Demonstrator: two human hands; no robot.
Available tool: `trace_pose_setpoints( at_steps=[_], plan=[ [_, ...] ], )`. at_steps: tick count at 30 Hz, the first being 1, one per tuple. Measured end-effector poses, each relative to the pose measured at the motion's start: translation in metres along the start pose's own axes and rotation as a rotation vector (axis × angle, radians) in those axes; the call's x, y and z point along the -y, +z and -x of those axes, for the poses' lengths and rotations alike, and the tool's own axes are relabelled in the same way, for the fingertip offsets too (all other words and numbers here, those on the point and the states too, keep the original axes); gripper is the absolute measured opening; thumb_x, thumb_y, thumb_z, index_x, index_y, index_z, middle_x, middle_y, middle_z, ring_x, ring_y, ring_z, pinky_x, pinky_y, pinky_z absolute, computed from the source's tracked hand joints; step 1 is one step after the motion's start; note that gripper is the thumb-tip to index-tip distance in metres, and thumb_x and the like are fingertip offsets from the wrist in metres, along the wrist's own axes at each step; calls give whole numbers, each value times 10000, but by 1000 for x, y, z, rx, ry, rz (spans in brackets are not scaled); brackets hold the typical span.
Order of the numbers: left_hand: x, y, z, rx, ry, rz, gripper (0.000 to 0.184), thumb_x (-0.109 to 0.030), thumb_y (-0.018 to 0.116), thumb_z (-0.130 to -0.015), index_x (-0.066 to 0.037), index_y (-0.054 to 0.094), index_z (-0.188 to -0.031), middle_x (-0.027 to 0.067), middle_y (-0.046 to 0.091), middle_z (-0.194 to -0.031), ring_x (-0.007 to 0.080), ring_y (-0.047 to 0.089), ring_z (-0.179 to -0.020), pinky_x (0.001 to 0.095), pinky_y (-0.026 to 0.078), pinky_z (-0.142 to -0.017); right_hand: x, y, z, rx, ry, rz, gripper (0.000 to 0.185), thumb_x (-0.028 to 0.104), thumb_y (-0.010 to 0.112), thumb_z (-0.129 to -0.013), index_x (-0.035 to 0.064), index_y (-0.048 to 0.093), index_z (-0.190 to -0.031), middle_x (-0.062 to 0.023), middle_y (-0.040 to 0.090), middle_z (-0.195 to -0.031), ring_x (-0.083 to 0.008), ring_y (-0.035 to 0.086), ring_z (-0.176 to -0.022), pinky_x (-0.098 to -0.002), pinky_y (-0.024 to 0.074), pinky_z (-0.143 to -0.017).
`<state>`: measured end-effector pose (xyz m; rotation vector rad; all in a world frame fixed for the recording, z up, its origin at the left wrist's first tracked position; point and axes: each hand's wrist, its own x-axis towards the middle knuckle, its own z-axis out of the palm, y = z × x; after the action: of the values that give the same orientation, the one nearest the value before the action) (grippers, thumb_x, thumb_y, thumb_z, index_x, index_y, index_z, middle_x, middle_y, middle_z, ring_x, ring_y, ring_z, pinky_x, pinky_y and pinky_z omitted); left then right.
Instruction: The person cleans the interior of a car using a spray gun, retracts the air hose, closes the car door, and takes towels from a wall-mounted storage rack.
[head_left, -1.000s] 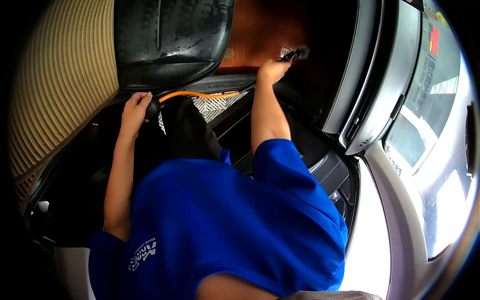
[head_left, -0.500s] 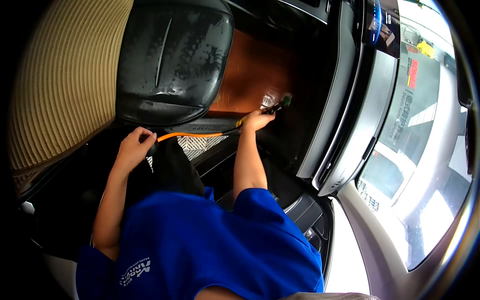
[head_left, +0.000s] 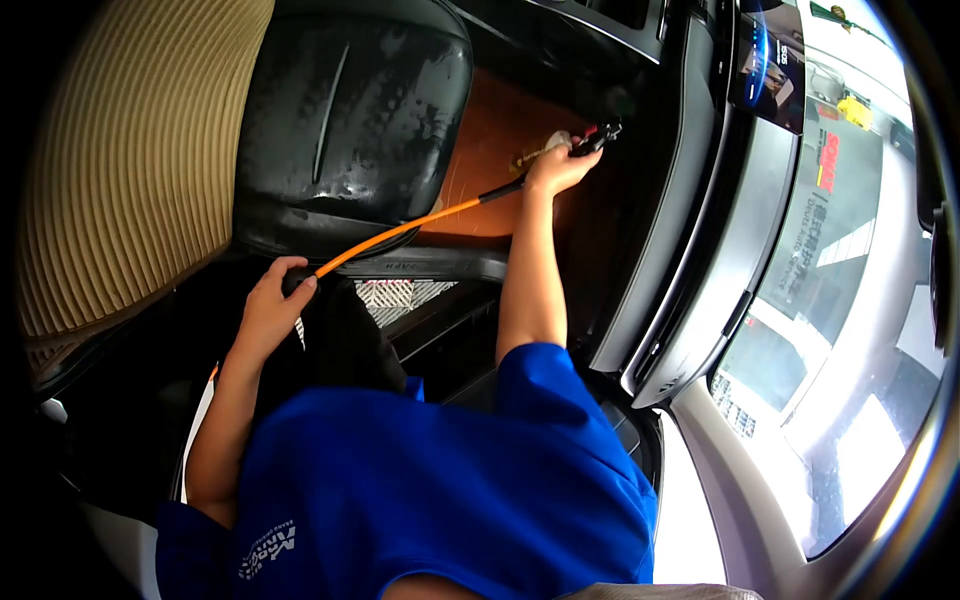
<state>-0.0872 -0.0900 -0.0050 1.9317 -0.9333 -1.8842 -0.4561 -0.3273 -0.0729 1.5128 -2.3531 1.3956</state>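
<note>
My right hand (head_left: 560, 171) is wrapped round a black hand-held spray gun (head_left: 594, 141) with a bit of red and a pale part beside the fingers. It is held over the brown floor (head_left: 480, 160) of a car's front footwell, its tip towards the dark area under the dashboard. An orange hose (head_left: 400, 233) runs from the gun's black sleeve back to my left hand (head_left: 273, 308). There, by the seat's near edge, my left fingers are closed round the hose at a black section. What the gun's tip touches, if anything, is too dark to tell.
A black leather seat (head_left: 350, 110) with wet-looking patches stands left of the footwell, its backrest under a ribbed tan cover (head_left: 140, 150). The door sill (head_left: 420, 266) lies between me and the floor. To the right are the dashboard (head_left: 670, 190), a screen (head_left: 770, 70) and the windscreen.
My right hand has moved farther into the footwell and to the right with the spray gun. More orange hose now stretches across the sill and seat edge; my left hand stays nearly in place.
</note>
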Motion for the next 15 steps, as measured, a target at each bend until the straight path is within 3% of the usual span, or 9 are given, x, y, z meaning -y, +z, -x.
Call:
trace_pose_setpoints(
  at_steps=[6,8,11,15],
  plan=[
    [12,1,1,-37,-23,40,350,-278,617,-851,-66,569,-1124,159,615,-1094,274,578,-1035,325,430,-889,43,-24,28,-61,-144,-37,519,-83,485,-794,-56,396,-1305,-160,574,-1088,-283,577,-981,-359,416,-923],
    [16,6,2,-47,24,20,314,-225,625,-853,-65,579,-1120,92,620,-1032,178,571,-957,283,439,-831,55,-29,26,-41,-260,-136,523,-95,486,-783,-42,414,-1299,-127,582,-1036,-241,571,-958,-320,416,-910],
    [15,9,3,-32,31,20,306,-220,624,-852,-60,583,-1110,93,623,-1051,188,571,-978,287,431,-849,74,-31,18,-76,-325,-130,517,-101,477,-775,-42,437,-1287,-145,592,-1083,-255,579,-990,-334,412,-928],
    [15,8,5,-38,-2,32,285,-222,619,-854,-65,593,-1090,93,623,-1056,193,560,-1009,293,415,-880,64,-30,2,-24,-182,-133,507,-77,483,-771,-36,459,-1275,-146,609,-1086,-259,596,-978,-338,427,-904]
  ],
)
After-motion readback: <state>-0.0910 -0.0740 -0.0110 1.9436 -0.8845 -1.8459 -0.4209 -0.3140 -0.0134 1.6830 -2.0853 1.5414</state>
